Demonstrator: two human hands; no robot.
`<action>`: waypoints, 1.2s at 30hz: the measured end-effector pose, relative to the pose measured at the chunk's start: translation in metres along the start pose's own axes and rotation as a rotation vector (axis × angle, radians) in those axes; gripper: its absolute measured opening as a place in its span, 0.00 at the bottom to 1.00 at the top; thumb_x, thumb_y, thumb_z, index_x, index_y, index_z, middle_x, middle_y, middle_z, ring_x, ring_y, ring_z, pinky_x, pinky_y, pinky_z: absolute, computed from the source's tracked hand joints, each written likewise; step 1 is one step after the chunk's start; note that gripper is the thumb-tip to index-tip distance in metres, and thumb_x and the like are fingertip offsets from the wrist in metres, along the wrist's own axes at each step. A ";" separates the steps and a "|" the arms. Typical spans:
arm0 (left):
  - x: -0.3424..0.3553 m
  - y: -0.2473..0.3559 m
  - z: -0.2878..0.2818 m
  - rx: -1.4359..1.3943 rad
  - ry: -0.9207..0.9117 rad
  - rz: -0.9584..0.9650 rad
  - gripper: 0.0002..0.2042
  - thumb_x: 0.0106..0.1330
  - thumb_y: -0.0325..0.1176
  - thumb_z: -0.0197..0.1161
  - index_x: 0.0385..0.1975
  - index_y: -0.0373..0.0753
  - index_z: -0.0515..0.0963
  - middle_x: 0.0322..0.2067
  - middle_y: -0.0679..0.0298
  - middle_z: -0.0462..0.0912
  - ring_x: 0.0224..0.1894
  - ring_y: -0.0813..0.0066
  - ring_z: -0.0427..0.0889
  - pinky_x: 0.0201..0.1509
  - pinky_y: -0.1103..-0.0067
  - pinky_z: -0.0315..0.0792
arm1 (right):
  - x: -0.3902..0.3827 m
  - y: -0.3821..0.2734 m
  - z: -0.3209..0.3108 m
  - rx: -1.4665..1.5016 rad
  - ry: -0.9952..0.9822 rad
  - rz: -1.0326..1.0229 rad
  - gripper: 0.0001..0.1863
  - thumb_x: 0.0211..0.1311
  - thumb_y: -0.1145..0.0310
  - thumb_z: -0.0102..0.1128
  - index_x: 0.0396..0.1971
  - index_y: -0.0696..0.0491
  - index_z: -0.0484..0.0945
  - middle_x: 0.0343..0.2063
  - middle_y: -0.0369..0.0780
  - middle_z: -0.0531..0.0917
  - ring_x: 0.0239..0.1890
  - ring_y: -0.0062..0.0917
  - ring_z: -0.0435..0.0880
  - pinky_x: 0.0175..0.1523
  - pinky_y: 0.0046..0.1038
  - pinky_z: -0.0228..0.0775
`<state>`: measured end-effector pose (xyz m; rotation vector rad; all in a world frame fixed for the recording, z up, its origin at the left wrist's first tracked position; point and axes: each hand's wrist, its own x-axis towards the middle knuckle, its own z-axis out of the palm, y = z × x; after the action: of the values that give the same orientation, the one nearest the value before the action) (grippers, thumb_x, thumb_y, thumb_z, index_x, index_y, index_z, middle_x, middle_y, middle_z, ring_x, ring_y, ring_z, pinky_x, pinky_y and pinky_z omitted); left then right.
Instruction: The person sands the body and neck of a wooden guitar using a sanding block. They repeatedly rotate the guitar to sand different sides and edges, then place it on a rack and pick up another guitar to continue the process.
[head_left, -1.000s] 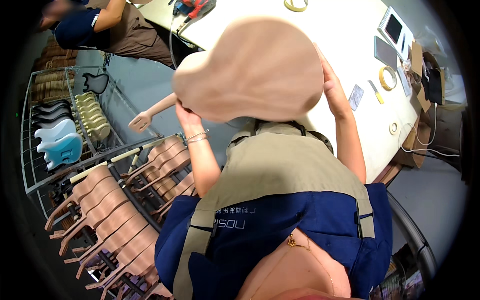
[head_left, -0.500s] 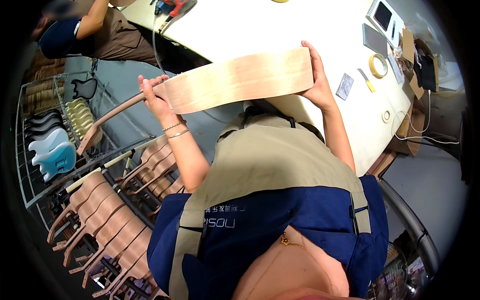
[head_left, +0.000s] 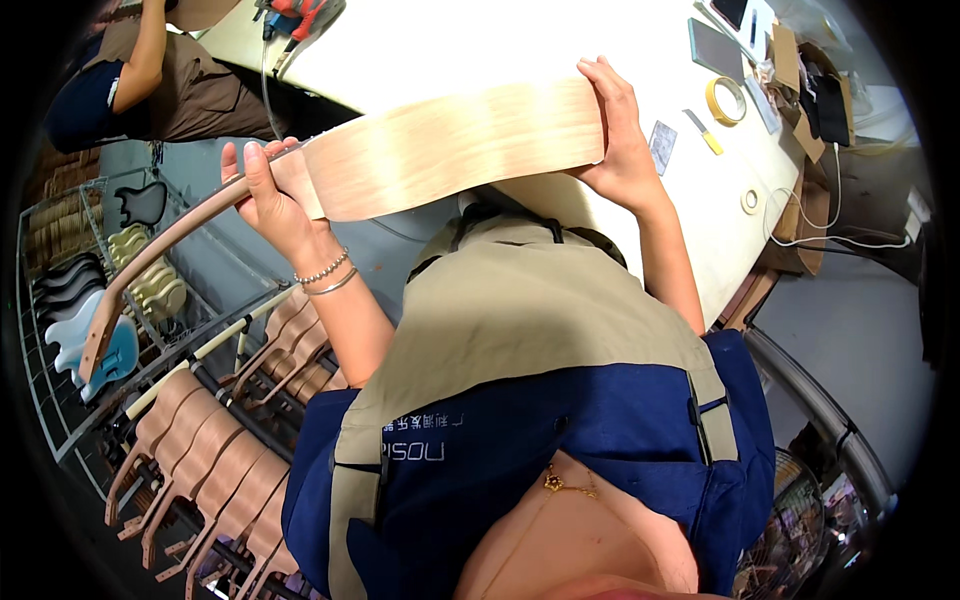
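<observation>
An unfinished pale wooden guitar (head_left: 450, 145) is held up in front of me on its edge, its side turned toward me. My left hand (head_left: 275, 200) is closed round the place where the neck joins the body; its thumb stands up beside the neck. The neck runs off down to the left and ends in a bare headstock with peg holes. At the far right, my right hand (head_left: 620, 140) grips the rounded end of the body, fingers along its back side. The guitar's front and back faces are mostly out of sight.
A white table (head_left: 700, 230) carries a yellow tape roll (head_left: 725, 101), a yellow-handled knife (head_left: 704, 132), a grey block (head_left: 662, 147) and a red power tool (head_left: 300, 20). Another person (head_left: 140, 85) stands at upper left. Racks hold several guitar bodies (head_left: 210, 450) at left.
The guitar and both hands have shifted left and slightly up in the picture. The headstock has swung lower and nearer the picture's left rim. Both hands keep their hold.
</observation>
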<state>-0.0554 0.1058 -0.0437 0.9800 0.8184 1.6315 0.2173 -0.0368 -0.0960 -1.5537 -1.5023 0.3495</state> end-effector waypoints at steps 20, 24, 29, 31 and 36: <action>-0.050 0.011 0.101 -0.095 -0.322 0.101 0.31 0.64 0.57 0.44 0.52 0.32 0.55 0.33 0.57 0.73 0.38 0.67 0.75 0.49 0.72 0.68 | 0.017 -0.037 -0.009 -0.179 0.014 -0.062 0.54 0.22 0.61 0.78 0.57 0.52 0.58 0.51 0.41 0.67 0.60 0.39 0.60 0.65 0.52 0.40; -0.058 0.011 0.113 -0.095 -0.375 0.066 0.30 0.63 0.59 0.42 0.52 0.36 0.57 0.37 0.59 0.73 0.42 0.66 0.74 0.53 0.67 0.67 | 0.020 -0.031 -0.018 0.005 -0.002 -0.056 0.56 0.21 0.60 0.79 0.58 0.53 0.57 0.50 0.42 0.67 0.56 0.37 0.64 0.64 0.42 0.49; -0.060 0.012 0.126 -0.062 -0.460 0.064 0.28 0.64 0.55 0.43 0.53 0.36 0.56 0.38 0.59 0.72 0.43 0.67 0.73 0.53 0.67 0.67 | 0.021 -0.027 -0.022 0.423 0.041 -0.001 0.60 0.19 0.57 0.81 0.60 0.55 0.56 0.55 0.42 0.65 0.58 0.32 0.64 0.61 0.33 0.57; -0.059 0.011 0.129 -0.059 -0.478 0.068 0.28 0.65 0.54 0.43 0.53 0.36 0.56 0.38 0.59 0.72 0.43 0.68 0.73 0.53 0.68 0.67 | 0.024 -0.030 -0.022 0.435 0.087 -0.072 0.56 0.22 0.59 0.80 0.58 0.54 0.58 0.52 0.42 0.66 0.56 0.33 0.65 0.59 0.32 0.58; -0.059 0.009 0.135 -0.083 -0.490 0.048 0.27 0.65 0.53 0.43 0.53 0.35 0.57 0.37 0.59 0.72 0.42 0.68 0.73 0.53 0.68 0.67 | 0.031 -0.055 -0.035 0.139 0.106 -0.151 0.50 0.26 0.53 0.77 0.55 0.53 0.63 0.51 0.43 0.67 0.55 0.36 0.65 0.61 0.38 0.55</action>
<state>0.0707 0.0531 0.0111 1.2770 0.3937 1.3666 0.2144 -0.0320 -0.0236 -1.3216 -1.4713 0.2739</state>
